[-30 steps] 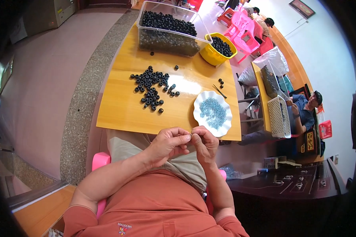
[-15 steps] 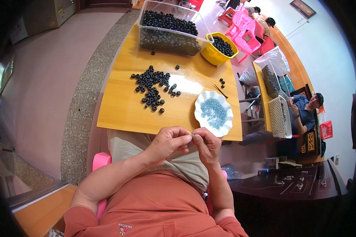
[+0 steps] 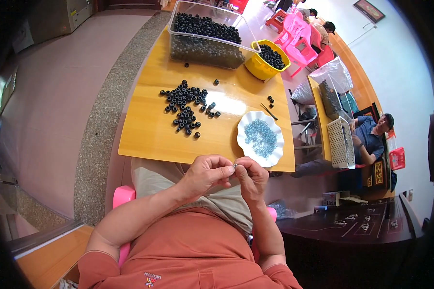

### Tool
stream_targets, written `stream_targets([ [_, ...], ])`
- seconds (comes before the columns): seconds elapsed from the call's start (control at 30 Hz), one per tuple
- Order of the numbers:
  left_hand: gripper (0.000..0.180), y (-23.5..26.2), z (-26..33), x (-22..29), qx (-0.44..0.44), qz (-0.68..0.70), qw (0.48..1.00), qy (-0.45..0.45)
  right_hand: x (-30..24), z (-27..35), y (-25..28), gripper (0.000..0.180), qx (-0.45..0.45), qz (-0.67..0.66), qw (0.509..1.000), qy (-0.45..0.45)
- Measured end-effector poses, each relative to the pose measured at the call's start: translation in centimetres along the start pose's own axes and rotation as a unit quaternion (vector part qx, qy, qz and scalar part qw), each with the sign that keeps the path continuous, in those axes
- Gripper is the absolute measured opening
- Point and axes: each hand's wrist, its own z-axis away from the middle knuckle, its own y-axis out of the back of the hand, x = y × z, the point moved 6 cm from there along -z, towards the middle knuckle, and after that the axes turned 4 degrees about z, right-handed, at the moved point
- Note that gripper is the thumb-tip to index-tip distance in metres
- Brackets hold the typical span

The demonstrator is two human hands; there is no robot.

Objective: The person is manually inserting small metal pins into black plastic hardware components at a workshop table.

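Note:
My left hand and my right hand meet fingertip to fingertip over my lap, just below the wooden table's near edge. Between them they pinch a tiny shiny metal piece. A white scalloped plate with several small blue-grey metal parts sits just beyond my right hand. Further out a loose pile of black ring-shaped beads lies on the table.
A clear plastic bin full of black beads and a yellow tub of the same stand at the far edge. Thin sticks lie near the plate. A person sits at another table to the right, near pink chairs.
My hands stay together at the table edge; the fingers have shifted only slightly around the small piece. Nothing on the table has moved.

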Motion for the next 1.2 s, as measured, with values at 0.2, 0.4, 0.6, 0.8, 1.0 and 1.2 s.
stream_targets([
  [0.2, 0.016, 0.2, 0.1, 0.3, 0.027, -0.028, 0.999, -0.017, -0.3, 0.0, -0.2, 0.007, -0.010, -0.010, 1.000, 0.007],
  [0.4, 0.015, 0.1, 0.3, 0.6, 0.036, -0.044, 0.998, -0.021, -0.4, -0.1, 0.0, 0.009, -0.009, -0.050, 0.998, -0.034],
  [0.6, 0.013, 0.3, 0.2, 0.3, 0.037, -0.039, 0.998, -0.020, -0.7, -0.4, 0.4, 0.012, -0.017, 0.003, 1.000, -0.007],
  [0.8, 0.013, 0.1, 0.2, 0.4, 0.036, -0.043, 0.998, -0.020, -1.0, -0.5, 0.4, 0.013, -0.029, -0.041, 0.998, 0.037],
  [1.0, 0.012, 0.1, 0.2, 0.3, 0.031, -0.037, 0.999, -0.017, -0.3, -0.4, 0.7, 0.011, -0.033, -0.051, 0.998, 0.003],
  [1.2, 0.012, 0.1, 0.2, 0.3, 0.031, -0.040, 0.999, -0.016, 0.0, -0.6, 0.7, 0.012, -0.054, -0.077, 0.995, -0.018],
])
